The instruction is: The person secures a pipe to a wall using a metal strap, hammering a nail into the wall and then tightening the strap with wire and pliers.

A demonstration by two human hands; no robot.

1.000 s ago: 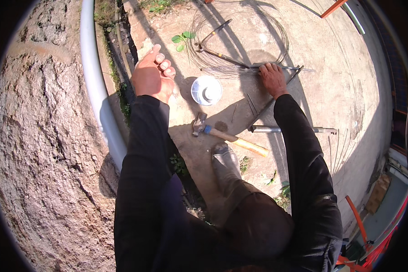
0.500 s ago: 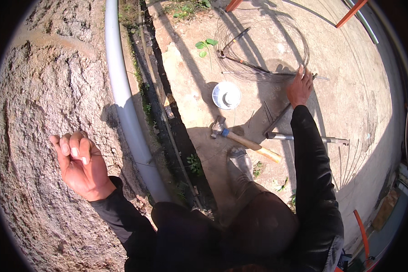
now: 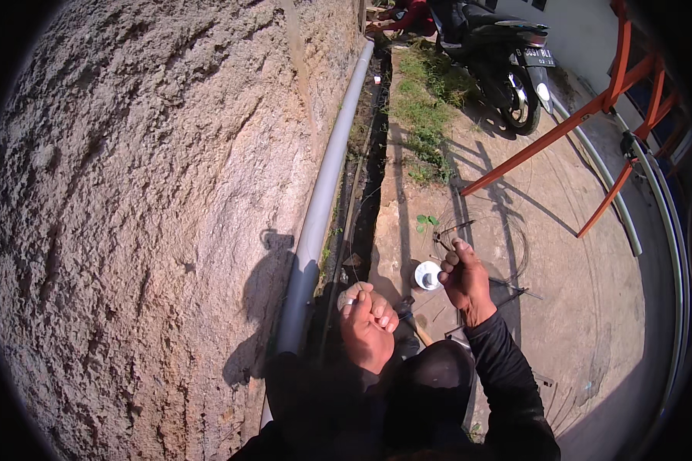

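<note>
"Where's the wire?"

"A thin dark metal wire coil lies on the sunlit concrete, just beyond the right hand. A fine, wire-like strand rises near the left hand."

"And the fingers?"

"The left ones are curled in, thumb meeting forefinger, seemingly pinching that strand. The right ones are curled too; I can't tell whether they grip anything."

"How would it handle?"

"Very light, I'd judge, springy and quick to kink; tough rather than fragile, perhaps sharp at the tip. I'd pinch it close to an end, thumb against forefinger, and lift the coil by several loops together."

"Any writing?"

"Pale characters on the dark number plate of the black motorcycle. On the round white container, I can make out none."
</note>
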